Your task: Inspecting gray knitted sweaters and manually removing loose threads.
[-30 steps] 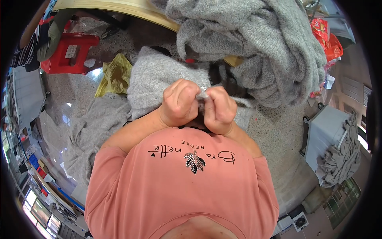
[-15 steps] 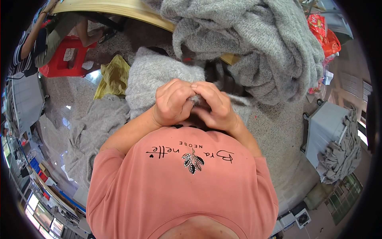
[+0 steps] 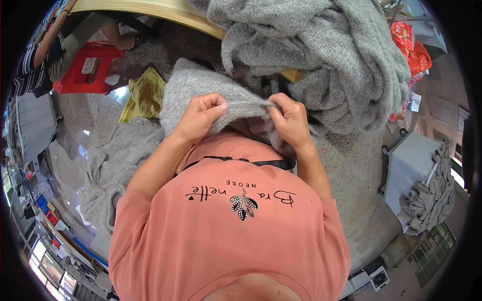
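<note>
Left hand (image 3: 203,116): thumb and fingers pinch the near edge of the grey knit (image 3: 208,83). Right hand (image 3: 288,118): pinches the same edge farther right; edge runs taut between the two. Knit sits in front of the torso, bulk beyond the left hand. Large grey pile (image 3: 331,55) beyond the right hand, overlapping the bench (image 3: 150,7) in view. Left of the knit: yellow bag (image 3: 144,93), then red stool (image 3: 85,72). Grey cloth (image 3: 120,160) near the left forearm.
</note>
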Action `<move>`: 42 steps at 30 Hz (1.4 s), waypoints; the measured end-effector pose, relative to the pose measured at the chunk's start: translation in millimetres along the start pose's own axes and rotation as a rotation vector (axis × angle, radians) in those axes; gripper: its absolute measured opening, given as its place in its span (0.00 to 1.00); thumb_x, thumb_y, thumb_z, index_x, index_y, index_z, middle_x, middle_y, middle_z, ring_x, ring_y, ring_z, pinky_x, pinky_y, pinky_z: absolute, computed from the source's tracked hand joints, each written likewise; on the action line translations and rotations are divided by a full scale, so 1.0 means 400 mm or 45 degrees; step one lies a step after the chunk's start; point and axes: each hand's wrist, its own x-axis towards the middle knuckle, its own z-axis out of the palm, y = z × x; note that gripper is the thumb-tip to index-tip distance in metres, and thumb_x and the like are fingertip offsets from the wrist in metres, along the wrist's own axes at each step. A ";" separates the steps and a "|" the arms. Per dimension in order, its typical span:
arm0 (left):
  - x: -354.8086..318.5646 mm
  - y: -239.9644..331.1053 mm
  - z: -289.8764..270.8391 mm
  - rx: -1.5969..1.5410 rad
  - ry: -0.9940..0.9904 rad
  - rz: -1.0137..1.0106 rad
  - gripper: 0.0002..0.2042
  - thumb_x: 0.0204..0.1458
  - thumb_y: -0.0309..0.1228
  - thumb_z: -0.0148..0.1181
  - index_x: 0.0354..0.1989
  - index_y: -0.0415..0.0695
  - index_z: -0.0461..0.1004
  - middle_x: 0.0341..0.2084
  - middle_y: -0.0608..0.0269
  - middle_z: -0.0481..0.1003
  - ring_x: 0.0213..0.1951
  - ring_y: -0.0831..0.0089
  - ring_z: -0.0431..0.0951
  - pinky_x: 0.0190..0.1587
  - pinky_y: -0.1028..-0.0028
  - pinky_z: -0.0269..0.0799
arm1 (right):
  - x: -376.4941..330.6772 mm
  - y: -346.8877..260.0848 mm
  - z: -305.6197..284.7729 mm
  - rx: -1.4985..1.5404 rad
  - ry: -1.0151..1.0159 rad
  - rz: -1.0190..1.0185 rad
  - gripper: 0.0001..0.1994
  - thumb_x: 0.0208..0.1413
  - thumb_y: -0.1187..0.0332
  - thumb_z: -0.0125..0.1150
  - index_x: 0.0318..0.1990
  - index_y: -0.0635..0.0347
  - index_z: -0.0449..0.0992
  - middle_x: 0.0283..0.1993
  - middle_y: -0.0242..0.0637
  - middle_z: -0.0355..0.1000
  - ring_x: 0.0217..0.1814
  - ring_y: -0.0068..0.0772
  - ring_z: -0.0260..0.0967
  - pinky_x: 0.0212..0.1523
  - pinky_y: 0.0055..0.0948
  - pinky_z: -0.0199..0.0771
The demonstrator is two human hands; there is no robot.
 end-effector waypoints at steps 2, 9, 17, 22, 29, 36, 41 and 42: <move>-0.005 0.026 0.015 -0.059 -0.109 0.044 0.02 0.48 0.24 0.53 0.26 0.39 0.69 0.20 0.73 0.68 0.23 0.88 0.63 0.24 0.85 0.58 | 0.005 -0.004 -0.017 -0.181 0.023 -0.348 0.09 0.39 0.76 0.56 0.31 0.65 0.71 0.39 0.40 0.69 0.37 0.35 0.66 0.40 0.29 0.64; -0.007 0.080 0.074 -0.117 -0.265 0.098 0.02 0.48 0.23 0.53 0.27 0.38 0.70 0.20 0.73 0.69 0.24 0.88 0.63 0.25 0.85 0.59 | 0.015 -0.017 0.038 0.509 -0.261 -0.350 0.18 0.40 0.70 0.61 0.40 0.66 0.68 0.43 0.42 0.66 0.46 0.34 0.63 0.47 0.28 0.61; -0.025 0.039 0.064 0.212 -0.013 0.261 0.03 0.48 0.22 0.52 0.26 0.37 0.70 0.19 0.72 0.68 0.24 0.88 0.63 0.25 0.85 0.59 | 0.016 -0.023 0.061 1.044 -0.469 0.038 0.07 0.46 0.71 0.59 0.33 0.61 0.71 0.24 0.28 0.67 0.21 0.13 0.60 0.21 0.13 0.59; -0.019 0.029 0.060 -0.060 0.048 0.188 0.03 0.49 0.23 0.52 0.25 0.38 0.70 0.19 0.74 0.67 0.22 0.89 0.61 0.24 0.86 0.57 | 0.004 -0.038 0.070 1.072 -0.478 0.305 0.01 0.48 0.75 0.55 0.28 0.62 0.72 0.21 0.24 0.66 0.18 0.09 0.56 0.16 0.13 0.53; -0.011 0.041 0.054 0.116 -0.031 0.102 0.04 0.49 0.25 0.53 0.26 0.38 0.70 0.17 0.75 0.66 0.21 0.88 0.61 0.23 0.85 0.56 | 0.010 -0.038 0.079 1.278 -0.294 0.190 0.02 0.46 0.76 0.54 0.26 0.64 0.72 0.21 0.23 0.66 0.23 0.10 0.57 0.23 0.13 0.56; -0.005 0.012 0.083 0.236 0.058 0.328 0.05 0.49 0.25 0.53 0.24 0.37 0.71 0.18 0.72 0.69 0.22 0.87 0.63 0.24 0.83 0.59 | 0.012 -0.045 0.067 1.101 -0.415 0.279 0.04 0.47 0.76 0.54 0.23 0.63 0.70 0.18 0.24 0.64 0.19 0.10 0.57 0.19 0.15 0.56; -0.005 0.004 0.082 -0.356 -0.021 0.202 0.04 0.48 0.22 0.53 0.24 0.37 0.71 0.20 0.68 0.72 0.24 0.85 0.67 0.28 0.83 0.63 | 0.010 -0.049 0.078 0.687 -0.269 -0.017 0.03 0.46 0.74 0.55 0.25 0.64 0.70 0.19 0.26 0.65 0.19 0.12 0.58 0.20 0.17 0.58; -0.007 0.006 0.078 -0.409 -0.035 0.118 0.04 0.48 0.23 0.53 0.24 0.38 0.71 0.21 0.68 0.72 0.24 0.85 0.67 0.28 0.84 0.63 | 0.007 -0.048 0.078 0.664 -0.249 0.007 0.04 0.45 0.74 0.56 0.27 0.65 0.70 0.21 0.29 0.66 0.21 0.15 0.59 0.21 0.18 0.59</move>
